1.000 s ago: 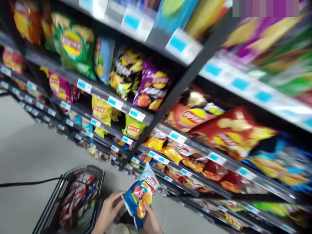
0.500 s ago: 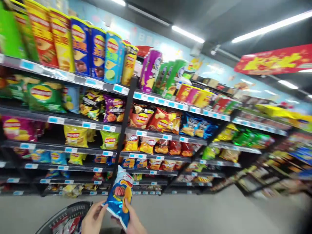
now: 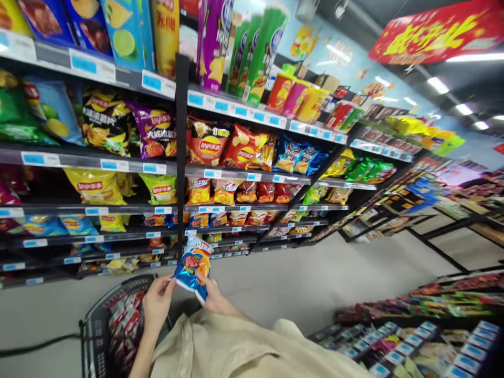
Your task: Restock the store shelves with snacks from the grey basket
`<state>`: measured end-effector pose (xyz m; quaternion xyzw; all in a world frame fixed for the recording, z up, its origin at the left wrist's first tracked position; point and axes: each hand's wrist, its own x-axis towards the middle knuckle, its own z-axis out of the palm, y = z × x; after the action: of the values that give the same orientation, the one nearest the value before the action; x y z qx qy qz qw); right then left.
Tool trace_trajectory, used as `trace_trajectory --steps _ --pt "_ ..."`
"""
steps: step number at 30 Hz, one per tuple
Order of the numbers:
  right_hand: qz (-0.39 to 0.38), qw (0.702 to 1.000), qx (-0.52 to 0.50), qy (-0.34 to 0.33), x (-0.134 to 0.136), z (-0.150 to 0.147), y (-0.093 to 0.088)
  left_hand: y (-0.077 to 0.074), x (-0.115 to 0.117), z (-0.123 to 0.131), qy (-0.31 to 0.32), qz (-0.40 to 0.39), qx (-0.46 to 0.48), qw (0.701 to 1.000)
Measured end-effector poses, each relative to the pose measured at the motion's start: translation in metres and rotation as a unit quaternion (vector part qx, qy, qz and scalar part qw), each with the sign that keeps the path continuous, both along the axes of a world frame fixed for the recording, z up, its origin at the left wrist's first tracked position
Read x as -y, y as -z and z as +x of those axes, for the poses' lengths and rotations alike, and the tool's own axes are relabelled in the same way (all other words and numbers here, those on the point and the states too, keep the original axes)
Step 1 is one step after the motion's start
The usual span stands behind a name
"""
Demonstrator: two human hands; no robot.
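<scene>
A small snack bag point(image 3: 193, 265) is held up in front of the person, between both hands. It is glossy deep blue over its lower part and pale toward the top, with large lettering across the upper front, a picture of reddish-brown food at left and orange rounds at right. A white band finishes its lower edge. The bag tilts, its top leaning away toward the shelves point(image 3: 248, 176).

The left hand point(image 3: 159, 296) pinches the lower left corner between thumb and fingers; the right hand point(image 3: 212, 294) grips the lower right side, thumb laid over the printed front.

Just beyond the left hand stands a black basket point(image 3: 93, 336), its rim curving below and left of the bag; the packets inside look mostly red and white, though blur makes them hard to tell apart. Grey floor point(image 3: 275, 283) stretches to the right of the right hand, between the shelf fronts and a low display point(image 3: 401, 341). A beige garment point(image 3: 236, 346) spreads beneath the right forearm.
</scene>
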<state>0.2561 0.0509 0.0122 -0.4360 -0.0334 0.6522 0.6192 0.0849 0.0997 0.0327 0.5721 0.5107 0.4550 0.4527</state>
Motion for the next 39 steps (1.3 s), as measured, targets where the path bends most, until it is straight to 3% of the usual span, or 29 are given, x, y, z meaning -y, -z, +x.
trace_trajectory --steps 5,10,16,32,39 --pt "-0.065 0.997 -0.033 -0.016 0.009 -0.001 0.002 0.001 0.019 0.001 -0.050 -0.007 0.013 0.999" --pt "-0.130 0.991 0.008 -0.021 0.016 0.010 0.027 -0.010 0.035 0.011 -0.076 0.014 0.006 0.997" --pt "-0.138 0.983 0.039 -0.111 0.008 0.014 0.045 0.002 0.037 0.001 -0.153 0.059 0.009 0.986" --pt "-0.134 0.973 0.097 -0.160 0.020 0.008 0.030 0.020 0.048 -0.006 -0.155 0.002 0.032 0.987" --pt "-0.160 0.967 0.122 -0.156 0.002 0.017 0.021 0.020 0.039 0.002 -0.164 -0.014 0.033 0.986"
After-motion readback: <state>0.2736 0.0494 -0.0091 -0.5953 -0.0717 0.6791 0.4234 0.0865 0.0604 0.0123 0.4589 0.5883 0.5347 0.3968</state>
